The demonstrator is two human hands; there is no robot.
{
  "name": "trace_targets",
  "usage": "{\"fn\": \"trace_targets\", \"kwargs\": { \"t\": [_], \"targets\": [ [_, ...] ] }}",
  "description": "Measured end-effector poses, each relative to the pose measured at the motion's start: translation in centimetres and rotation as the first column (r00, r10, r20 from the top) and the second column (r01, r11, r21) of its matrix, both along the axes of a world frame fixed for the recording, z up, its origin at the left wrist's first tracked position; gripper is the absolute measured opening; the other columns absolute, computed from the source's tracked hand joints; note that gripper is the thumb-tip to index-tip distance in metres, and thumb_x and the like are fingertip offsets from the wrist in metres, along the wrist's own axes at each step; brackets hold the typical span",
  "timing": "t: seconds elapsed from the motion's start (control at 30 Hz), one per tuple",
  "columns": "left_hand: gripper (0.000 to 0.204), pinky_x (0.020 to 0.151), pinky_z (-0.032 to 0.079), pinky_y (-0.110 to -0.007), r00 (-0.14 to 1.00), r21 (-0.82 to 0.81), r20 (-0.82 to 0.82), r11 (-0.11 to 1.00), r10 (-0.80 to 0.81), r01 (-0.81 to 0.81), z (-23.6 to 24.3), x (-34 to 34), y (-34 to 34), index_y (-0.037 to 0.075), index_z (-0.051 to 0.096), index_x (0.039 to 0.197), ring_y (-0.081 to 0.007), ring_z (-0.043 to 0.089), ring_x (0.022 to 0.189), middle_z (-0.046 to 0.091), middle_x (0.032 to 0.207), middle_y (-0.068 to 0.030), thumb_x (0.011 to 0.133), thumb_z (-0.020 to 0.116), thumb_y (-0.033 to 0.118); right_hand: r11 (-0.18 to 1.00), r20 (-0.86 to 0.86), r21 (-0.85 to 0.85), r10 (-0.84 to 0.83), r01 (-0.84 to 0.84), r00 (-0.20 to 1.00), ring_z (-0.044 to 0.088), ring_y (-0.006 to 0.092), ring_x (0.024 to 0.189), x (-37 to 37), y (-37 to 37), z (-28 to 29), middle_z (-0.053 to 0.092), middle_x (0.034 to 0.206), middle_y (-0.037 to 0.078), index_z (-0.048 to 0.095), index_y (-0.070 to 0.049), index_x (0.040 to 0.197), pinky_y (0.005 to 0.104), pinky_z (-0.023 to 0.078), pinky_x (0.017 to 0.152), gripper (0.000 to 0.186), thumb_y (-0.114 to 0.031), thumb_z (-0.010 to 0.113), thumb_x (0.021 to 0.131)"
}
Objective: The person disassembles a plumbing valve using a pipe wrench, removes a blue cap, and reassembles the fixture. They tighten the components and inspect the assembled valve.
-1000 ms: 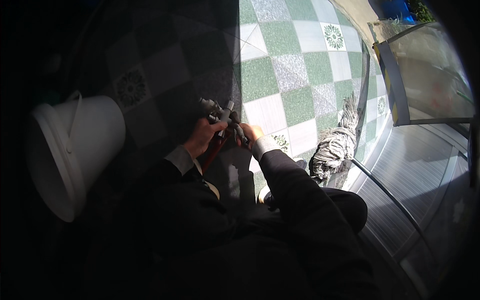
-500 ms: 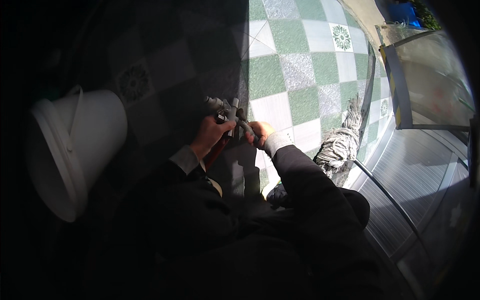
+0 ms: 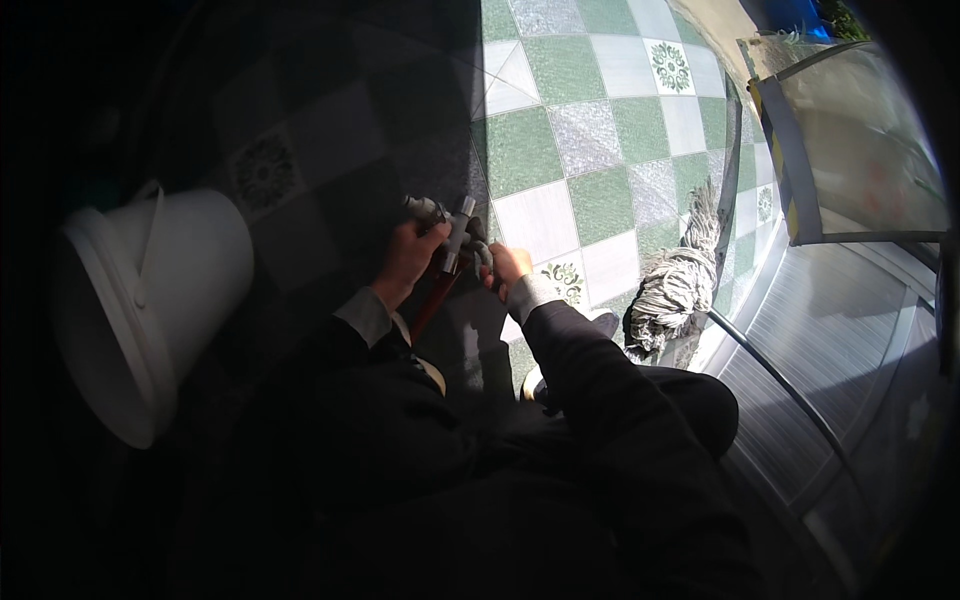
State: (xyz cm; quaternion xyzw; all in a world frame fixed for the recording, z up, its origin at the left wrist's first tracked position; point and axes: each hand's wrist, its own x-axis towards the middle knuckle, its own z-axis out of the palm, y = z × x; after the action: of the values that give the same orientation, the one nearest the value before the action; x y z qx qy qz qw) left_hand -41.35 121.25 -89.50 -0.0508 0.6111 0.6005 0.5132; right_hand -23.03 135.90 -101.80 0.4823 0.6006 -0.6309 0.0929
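Note:
In front of me is a grey pipe fitting (image 3: 459, 236) with a straight tube and branching pieces. My left hand (image 3: 405, 262) is closed on its left side, with the thumb up by the tube. On the other side my right hand (image 3: 512, 266) has its fingers curled at the fitting's curved grey end, partly in sunlight. Below the tube, between my forearms, a reddish-brown bar (image 3: 434, 303) slants down; I cannot tell whether it joins the fitting. Shadow hides part of the fingers' grip.
A white bucket (image 3: 205, 260) lies tipped on its side at the left. At the right are a string mop (image 3: 675, 295) with a dark handle, a clear panel (image 3: 865, 150) with a striped edge, and a ribbed sheet (image 3: 810, 350). Green and white tiles (image 3: 605, 205) cover the floor.
The fitting's straight tube has turned and now shows more plainly between my hands. My right hand has shifted slightly left, its wrist turned. My left hand stays closed on the fitting.

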Motion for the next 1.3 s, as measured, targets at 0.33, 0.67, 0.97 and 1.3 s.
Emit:
{"fn": "trace_targets", "kwargs": {
  "t": [0.33,0.67,0.97,1.3],
  "targets": [
    [0.02,0.071,0.049,-0.027,0.991,0.025,0.045,0.992,-0.125,0.124,1.2,-0.4,0.7,0.004,0.068,0.1,-0.0093,0.061,0.081,0.066,0.091,-0.0007,0.089,0.072,0.02,0.982,0.069,0.093,0.158,-0.164,0.985,0.049,0.0119,0.036,-0.8,-0.1,4.1,0.058,0.056,0.003,0.062,-0.012,0.075,0.0275,0.027,0.029,0.027,-0.03,0.054,0.093],
    [0.013,0.07,0.049,-0.027,0.988,0.057,0.091,0.991,-0.125,0.12,2.2,-0.4,1.2,0.006,0.066,0.092,-0.009,0.06,0.078,0.063,0.086,0.0007,0.086,0.074,0.015,0.964,-0.109,0.014,0.264,-0.264,0.958,0.049,0.0111,0.042,0.5,1.7,-0.3,0.056,0.061,0.002,0.063,-0.008,0.081,0.0239,0.037,0.036,0.025,-0.029,0.058,0.095],
    [0.017,0.068,0.049,-0.027,0.996,0.054,0.055,0.996,-0.069,0.066,1.8,-0.3,1.2,0.008,0.064,0.092,-0.0088,0.059,0.077,0.061,0.085,0.0018,0.084,0.077,0.012,0.984,-0.114,0.158,0.099,-0.08,0.989,0.05,0.0135,0.039,-2.8,-1.3,9.1,0.058,0.057,0.005,0.064,-0.005,0.074,0.0283,0.034,0.034,0.033,-0.032,0.059,0.094],
    [0.015,0.063,0.049,-0.028,0.993,0.011,0.097,0.998,-0.07,0.07,2.2,-0.7,1.1,0.005,0.067,0.09,-0.0097,0.06,0.072,0.064,0.081,0.0003,0.083,0.077,0.015,0.977,-0.067,0.155,-0.138,0.147,0.988,0.051,0.0161,0.041,-5.9,-3.2,14.8,0.052,0.055,0.006,0.058,-0.003,0.07,0.0329,0.039,0.04,0.041,-0.034,0.054,0.096]
  ]
}}
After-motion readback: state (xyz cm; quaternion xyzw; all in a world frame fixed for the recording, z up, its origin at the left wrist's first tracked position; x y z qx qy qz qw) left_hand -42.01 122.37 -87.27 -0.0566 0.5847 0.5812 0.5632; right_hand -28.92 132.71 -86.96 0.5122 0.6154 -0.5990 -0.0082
